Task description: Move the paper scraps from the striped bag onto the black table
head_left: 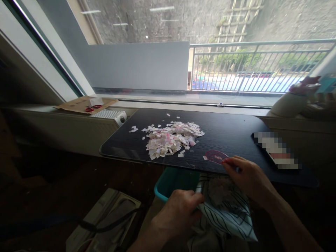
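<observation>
Pinching a thin, translucent, purple-pink rounded piece (214, 156) in right fingers (229, 161), left fingers (196, 200) clutching a pale, black-striped bag (228, 218).

Pixel blocks mask most of the flat object (277, 150), so its face cannot be read. Print on the purple piece (215, 156) is too small to make out, and the right hand (246, 175) covers its near end. The left hand (181, 210) hides part of the bag (228, 218), whose contents blur in shadow; bag and hand cover much of the bin (159, 187). Both forearms and the box (105, 224) run off the bottom edge. A white figure (288, 103) is smeared, and a speck (220, 104) on the sill (183, 105) stays unidentifiable.
</observation>
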{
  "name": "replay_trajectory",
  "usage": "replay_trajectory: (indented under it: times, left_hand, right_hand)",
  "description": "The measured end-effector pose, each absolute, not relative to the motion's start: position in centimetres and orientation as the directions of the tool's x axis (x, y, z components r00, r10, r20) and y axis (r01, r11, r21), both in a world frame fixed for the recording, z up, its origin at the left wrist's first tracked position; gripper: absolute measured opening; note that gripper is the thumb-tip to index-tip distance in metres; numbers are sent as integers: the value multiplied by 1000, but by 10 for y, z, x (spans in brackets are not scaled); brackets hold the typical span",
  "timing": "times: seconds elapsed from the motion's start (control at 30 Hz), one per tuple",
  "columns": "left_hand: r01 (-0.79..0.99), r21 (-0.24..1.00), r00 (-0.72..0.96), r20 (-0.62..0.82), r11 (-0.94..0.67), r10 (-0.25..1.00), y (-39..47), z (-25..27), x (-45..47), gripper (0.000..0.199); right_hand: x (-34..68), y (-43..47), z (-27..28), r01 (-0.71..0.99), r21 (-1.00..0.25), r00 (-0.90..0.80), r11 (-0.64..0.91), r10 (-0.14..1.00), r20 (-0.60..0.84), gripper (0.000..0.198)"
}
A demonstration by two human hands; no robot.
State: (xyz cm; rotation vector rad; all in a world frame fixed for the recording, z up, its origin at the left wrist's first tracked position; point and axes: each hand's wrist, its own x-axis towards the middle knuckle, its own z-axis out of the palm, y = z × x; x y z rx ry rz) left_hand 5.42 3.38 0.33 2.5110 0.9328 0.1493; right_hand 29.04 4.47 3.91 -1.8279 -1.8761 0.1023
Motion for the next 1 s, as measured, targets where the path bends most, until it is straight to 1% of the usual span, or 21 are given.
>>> replay_trajectory:
  times: [0.1, 0.23, 0.37, 0.43, 0.6, 0.77, 0.87, 1.0]
  left_hand:
    - [585, 494, 754, -39, -643, 656, 35, 1, 51, 22]
    - [603, 545, 704, -20, -583, 710, 39, 0, 41, 25]
    - [625, 556, 672, -26, -548, 740, 41, -1, 33, 25]
    - [627, 559, 665, -21, -543, 747, 41, -2, 30, 27]
    - [600, 590, 669, -1, -540, 743, 42, -4, 28, 28]
    - [605, 587, 669, -9, -538, 744, 39, -4, 27, 27]
    - [605, 596, 662, -9, -528, 749, 35, -3, 23, 28]
    - [606, 623, 633, 0, -495, 774, 32, -3, 16, 31]
  right_hand:
    - [301, 28, 46, 912, -403, 40, 77, 961, 273, 24]
    - [312, 12, 51, 886, -458, 23, 73, 979, 202, 27]
    - [313, 13, 48, 858, -509, 66, 66, 969, 238, 25]
    - [311, 16, 47, 856, -512, 76, 66, 965, 252, 24]
    - [310, 12, 51, 870, -489, 39, 60, 981, 190, 23]
    - [303, 12, 52, 846, -527, 62, 81, 967, 248, 24]
    - [284, 26, 48, 810, -564, 19, 158, 955, 295, 26]
    - [252, 56, 46, 806, -547, -46, 227, 945, 325, 26]
